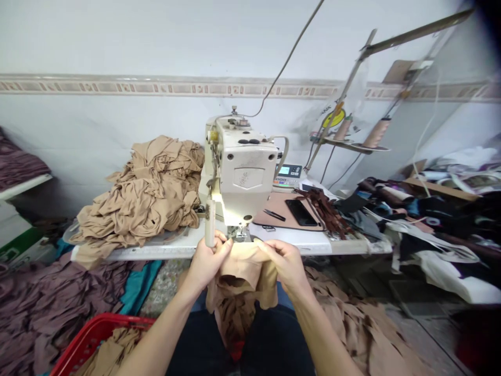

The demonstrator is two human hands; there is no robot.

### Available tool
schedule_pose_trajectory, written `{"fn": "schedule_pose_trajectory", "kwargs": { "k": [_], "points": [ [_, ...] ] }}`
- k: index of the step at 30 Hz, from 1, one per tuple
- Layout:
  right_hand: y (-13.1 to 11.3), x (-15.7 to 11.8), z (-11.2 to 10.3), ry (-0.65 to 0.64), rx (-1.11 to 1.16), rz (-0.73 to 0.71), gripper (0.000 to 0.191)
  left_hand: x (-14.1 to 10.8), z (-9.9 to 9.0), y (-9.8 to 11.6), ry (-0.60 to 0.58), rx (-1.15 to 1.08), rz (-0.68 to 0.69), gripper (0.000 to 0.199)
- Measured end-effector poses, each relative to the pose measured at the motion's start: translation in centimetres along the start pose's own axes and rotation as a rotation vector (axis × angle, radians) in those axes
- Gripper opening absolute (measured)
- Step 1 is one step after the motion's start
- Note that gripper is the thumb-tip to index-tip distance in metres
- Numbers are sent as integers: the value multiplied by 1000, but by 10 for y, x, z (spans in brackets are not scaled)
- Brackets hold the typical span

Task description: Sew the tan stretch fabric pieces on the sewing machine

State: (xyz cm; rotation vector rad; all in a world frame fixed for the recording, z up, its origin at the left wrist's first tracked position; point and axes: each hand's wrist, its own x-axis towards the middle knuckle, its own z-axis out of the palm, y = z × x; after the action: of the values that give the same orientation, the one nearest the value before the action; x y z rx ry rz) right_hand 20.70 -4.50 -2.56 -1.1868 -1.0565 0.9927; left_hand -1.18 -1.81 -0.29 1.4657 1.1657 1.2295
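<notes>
"At the near edge of the surface (pixel 311 241), in the head view, what do the person's hands do?"

"Both pinch one piece of tan cloth (pixel 239 261). The left hand (pixel 210 260) grips its left end between thumb and fingers; the right hand (pixel 285 259) does the same on the right."

"And where is that cloth?"

"Between the hands, just on the near side of the sewing machine (pixel 248 175)'s lit needle area, its lower part hanging over the lap. Whether its far edge lies under the foot, one cannot tell."

"What lies to the left?"

"A big crumpled heap of tan fabric (pixel 141 193) on the surface. Nearer and lower stands a red basket (pixel 80 337) with more tan pieces in it, and purplish-brown cloth (pixel 66 303) is spread beyond its left side."

"And to the right of the machine?"

"A pinkish mat (pixel 279 202) carrying small snips (pixel 274 214) and, right of them, a black phone (pixel 300 212). Dark brown strips (pixel 327 213) lie at the mat's right edge. Farther off, a control panel (pixel 287 171) is lit, and thread cones (pixel 378 132) stand on a rack."
</notes>
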Motion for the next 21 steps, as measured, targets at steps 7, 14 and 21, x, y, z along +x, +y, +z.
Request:
{"fn": "schedule_pose_trajectory", "kwargs": {
  "k": [7, 14, 21],
  "points": [
    [2, 13, 1, 32, 19, -50, 35, 15, 10, -5, -23, -141, -15, 38],
    [17, -6, -10, 47, -116, -111, 42, 18, 6, -13, -57, -156, -48, 40],
    [90, -64, -47, -162, -93, 316, 66, 8, -64, -32, 63, 251, 101, 30]
  ]
}}
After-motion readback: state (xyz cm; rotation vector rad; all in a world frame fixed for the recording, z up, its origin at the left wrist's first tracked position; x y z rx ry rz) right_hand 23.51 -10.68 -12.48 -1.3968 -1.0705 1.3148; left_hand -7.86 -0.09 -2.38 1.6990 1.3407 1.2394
